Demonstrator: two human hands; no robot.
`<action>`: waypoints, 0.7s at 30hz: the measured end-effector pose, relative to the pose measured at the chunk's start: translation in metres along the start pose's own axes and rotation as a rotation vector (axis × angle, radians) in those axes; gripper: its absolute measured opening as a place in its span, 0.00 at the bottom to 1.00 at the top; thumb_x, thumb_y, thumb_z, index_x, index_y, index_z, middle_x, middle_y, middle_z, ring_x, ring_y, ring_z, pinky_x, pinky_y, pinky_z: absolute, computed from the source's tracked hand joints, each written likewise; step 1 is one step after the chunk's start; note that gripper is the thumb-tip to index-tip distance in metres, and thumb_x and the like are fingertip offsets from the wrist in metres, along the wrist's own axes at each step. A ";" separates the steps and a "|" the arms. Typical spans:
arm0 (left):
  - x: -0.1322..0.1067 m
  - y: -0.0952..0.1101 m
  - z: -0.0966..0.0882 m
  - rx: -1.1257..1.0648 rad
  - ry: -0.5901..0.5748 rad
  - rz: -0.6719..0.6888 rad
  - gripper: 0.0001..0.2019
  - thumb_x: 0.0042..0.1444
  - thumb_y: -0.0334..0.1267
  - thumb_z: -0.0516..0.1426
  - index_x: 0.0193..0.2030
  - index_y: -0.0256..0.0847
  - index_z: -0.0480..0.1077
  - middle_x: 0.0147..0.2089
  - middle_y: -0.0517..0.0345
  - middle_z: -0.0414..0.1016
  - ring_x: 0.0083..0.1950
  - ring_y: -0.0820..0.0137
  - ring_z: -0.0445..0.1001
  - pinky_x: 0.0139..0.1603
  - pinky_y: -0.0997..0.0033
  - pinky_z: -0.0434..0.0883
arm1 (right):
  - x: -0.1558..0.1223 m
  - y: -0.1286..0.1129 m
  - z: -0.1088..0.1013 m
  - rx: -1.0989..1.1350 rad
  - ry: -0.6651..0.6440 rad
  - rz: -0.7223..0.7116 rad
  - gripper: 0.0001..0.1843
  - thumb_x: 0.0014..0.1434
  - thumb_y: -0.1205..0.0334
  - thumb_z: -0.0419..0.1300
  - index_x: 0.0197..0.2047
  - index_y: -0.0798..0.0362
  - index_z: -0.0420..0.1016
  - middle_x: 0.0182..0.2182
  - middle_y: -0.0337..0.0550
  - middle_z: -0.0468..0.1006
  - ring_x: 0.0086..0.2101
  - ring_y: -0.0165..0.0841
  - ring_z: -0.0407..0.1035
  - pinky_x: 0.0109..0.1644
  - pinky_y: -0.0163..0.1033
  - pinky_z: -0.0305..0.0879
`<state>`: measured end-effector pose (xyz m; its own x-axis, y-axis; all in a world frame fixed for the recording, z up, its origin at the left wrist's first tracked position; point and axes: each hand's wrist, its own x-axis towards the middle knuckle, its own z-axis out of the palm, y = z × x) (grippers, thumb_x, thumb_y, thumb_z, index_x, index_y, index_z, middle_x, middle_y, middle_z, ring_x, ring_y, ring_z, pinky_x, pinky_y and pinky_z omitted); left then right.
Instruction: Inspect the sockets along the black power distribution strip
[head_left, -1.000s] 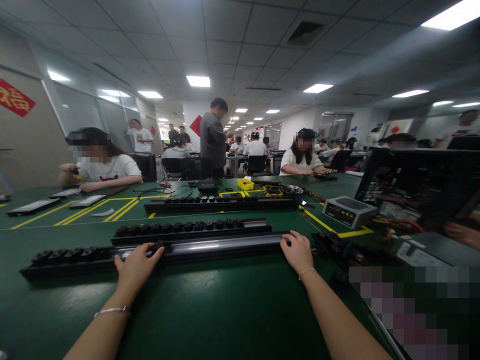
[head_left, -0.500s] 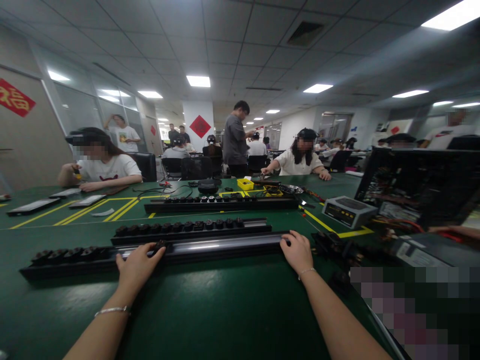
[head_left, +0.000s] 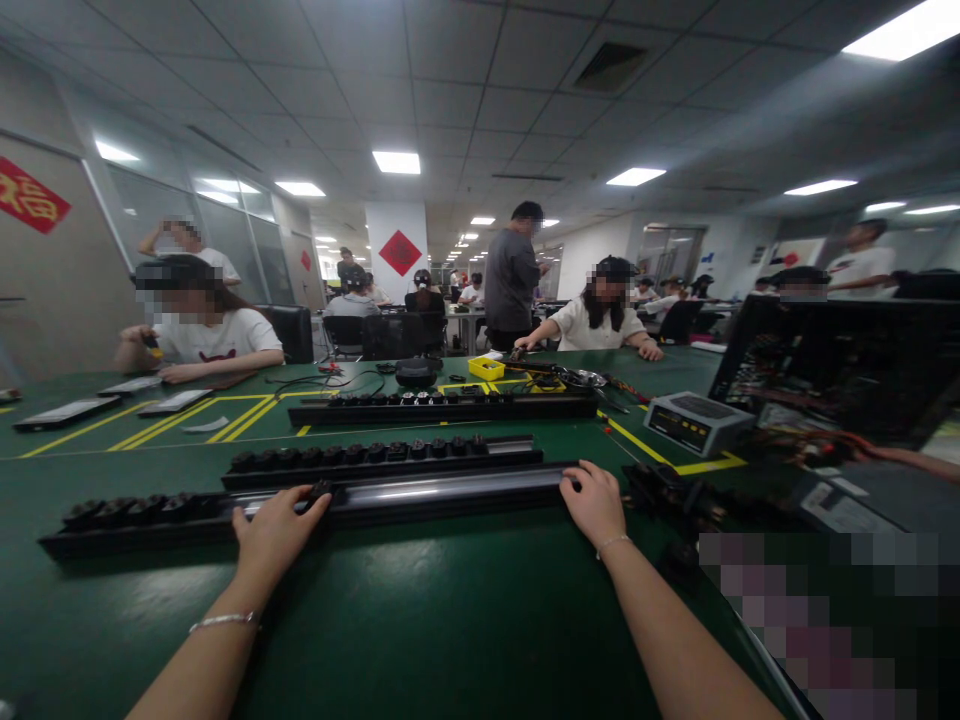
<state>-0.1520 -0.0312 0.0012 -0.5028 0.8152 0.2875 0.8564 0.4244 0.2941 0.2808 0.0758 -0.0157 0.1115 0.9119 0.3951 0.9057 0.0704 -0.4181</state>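
A long black rail (head_left: pixel 450 490) with a shiny metal strip along its top lies across the green table in front of me. Several black knob-like pieces sit on its left part. My left hand (head_left: pixel 276 530) rests over the rail, thumb and forefinger closed about a small black piece (head_left: pixel 322 489). At the rail's right end, my right hand (head_left: pixel 598 505) grips the edge with bent fingers. Just behind lies a shorter black rail (head_left: pixel 514 456), carrying a row of similar black pieces.
Farther back lies a third black rail (head_left: pixel 517 408), near a yellow tray (head_left: pixel 486 368). To the right are a power supply unit (head_left: pixel 694 422), an open computer case (head_left: pixel 847 370) and a grey metal box (head_left: pixel 847 500) with cables. Co-workers sit across the table.
Both my hands and the rail stay in place. In the background the standing person in grey has moved right. The grey metal box at right has shifted slightly right.
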 end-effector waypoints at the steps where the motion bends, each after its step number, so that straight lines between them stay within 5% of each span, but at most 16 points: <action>1: 0.000 0.000 0.000 0.001 -0.001 0.001 0.26 0.51 0.56 0.46 0.47 0.41 0.69 0.53 0.46 0.70 0.55 0.52 0.65 0.60 0.38 0.38 | 0.000 0.000 0.000 0.000 -0.007 0.004 0.21 0.54 0.53 0.46 0.42 0.50 0.76 0.52 0.47 0.67 0.53 0.43 0.54 0.55 0.46 0.50; 21: -0.002 0.002 0.002 0.007 0.001 0.040 0.26 0.51 0.56 0.45 0.48 0.43 0.69 0.53 0.47 0.70 0.56 0.54 0.65 0.60 0.39 0.38 | -0.003 -0.004 -0.007 0.026 -0.045 0.032 0.22 0.54 0.52 0.46 0.43 0.50 0.76 0.53 0.46 0.66 0.53 0.44 0.53 0.56 0.47 0.50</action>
<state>-0.1488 -0.0310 -0.0004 -0.4684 0.8311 0.2998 0.8765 0.3944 0.2759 0.2794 0.0701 -0.0089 0.1215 0.9312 0.3437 0.8908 0.0505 -0.4516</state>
